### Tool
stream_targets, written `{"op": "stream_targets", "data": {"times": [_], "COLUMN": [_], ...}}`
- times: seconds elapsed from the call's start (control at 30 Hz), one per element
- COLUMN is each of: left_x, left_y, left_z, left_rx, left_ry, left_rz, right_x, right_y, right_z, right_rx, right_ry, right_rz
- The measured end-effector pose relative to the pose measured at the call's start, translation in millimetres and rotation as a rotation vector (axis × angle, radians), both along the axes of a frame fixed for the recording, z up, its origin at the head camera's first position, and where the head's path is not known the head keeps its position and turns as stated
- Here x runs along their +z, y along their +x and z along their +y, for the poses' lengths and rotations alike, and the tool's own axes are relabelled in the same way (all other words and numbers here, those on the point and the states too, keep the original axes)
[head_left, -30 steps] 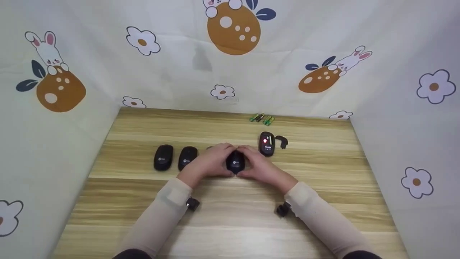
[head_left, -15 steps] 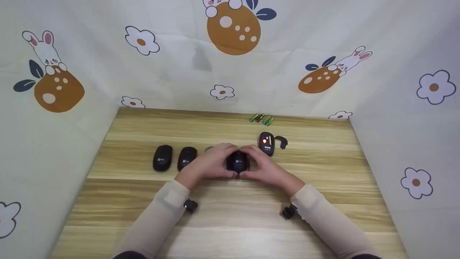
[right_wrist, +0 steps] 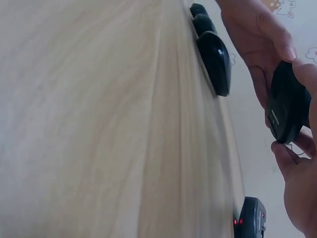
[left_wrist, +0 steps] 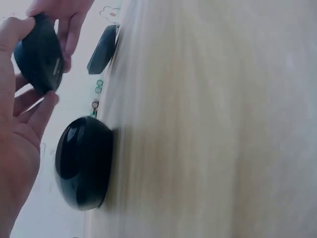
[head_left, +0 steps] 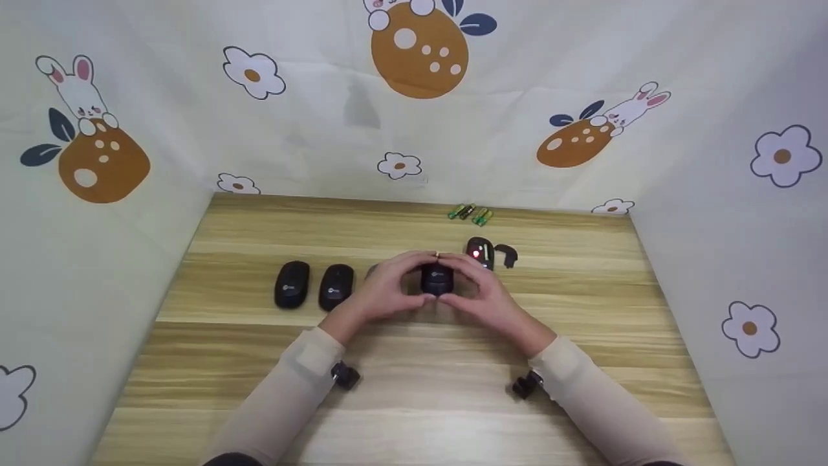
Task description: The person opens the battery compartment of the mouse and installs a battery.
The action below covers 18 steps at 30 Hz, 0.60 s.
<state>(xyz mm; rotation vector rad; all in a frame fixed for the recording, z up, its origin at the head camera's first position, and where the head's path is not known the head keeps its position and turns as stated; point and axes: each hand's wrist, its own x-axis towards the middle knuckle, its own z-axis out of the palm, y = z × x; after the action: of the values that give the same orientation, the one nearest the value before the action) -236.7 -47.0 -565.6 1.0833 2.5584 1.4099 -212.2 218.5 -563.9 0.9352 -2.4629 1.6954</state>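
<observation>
Both hands hold a black computer mouse (head_left: 437, 278), fingertips along its far end and thumbs at its near end. My left hand (head_left: 385, 285) grips its left side and my right hand (head_left: 490, 296) its right. In the left wrist view the held mouse (left_wrist: 39, 54) is up off the table, and the right wrist view shows the same mouse (right_wrist: 287, 106) between the hands. Just beyond the right hand lies an upturned mouse (head_left: 479, 251) with a red light and a battery slot exposed, its near end hidden by the hand. Its curved black cover (head_left: 508, 255) is beside it.
Two black mice, one at the far left (head_left: 292, 285) and one nearer (head_left: 336, 286), stand on the wooden table (head_left: 401, 401). A third mouse (left_wrist: 84, 163) is mostly behind the left hand. Several small batteries (head_left: 471, 213) lie at the back edge, below the patterned cloth.
Both hands have shifted to the right and slightly away from the body with the mouse, which now looks more tilted. The right hand now covers part of the upturned mouse.
</observation>
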Motion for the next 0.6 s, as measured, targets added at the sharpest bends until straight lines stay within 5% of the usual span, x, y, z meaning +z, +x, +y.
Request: {"op": "stream_targets", "data": {"times": [0.3,0.6], "left_x": [-6.7,-5.1], "left_y": [8.5,12.0], "left_z": [12.4,18.6], "left_rx": [-0.002,-0.002], "left_ry": [0.292,0.404], "left_rz": [0.048,0.053], "right_x": [5.8,9.1], "right_y": [4.1,9.5], "right_z": [7.0,3.0], "right_rx": [-0.048,-0.044], "right_ry": [-0.006,-0.097], "right_rz": [0.014,0.007]}}
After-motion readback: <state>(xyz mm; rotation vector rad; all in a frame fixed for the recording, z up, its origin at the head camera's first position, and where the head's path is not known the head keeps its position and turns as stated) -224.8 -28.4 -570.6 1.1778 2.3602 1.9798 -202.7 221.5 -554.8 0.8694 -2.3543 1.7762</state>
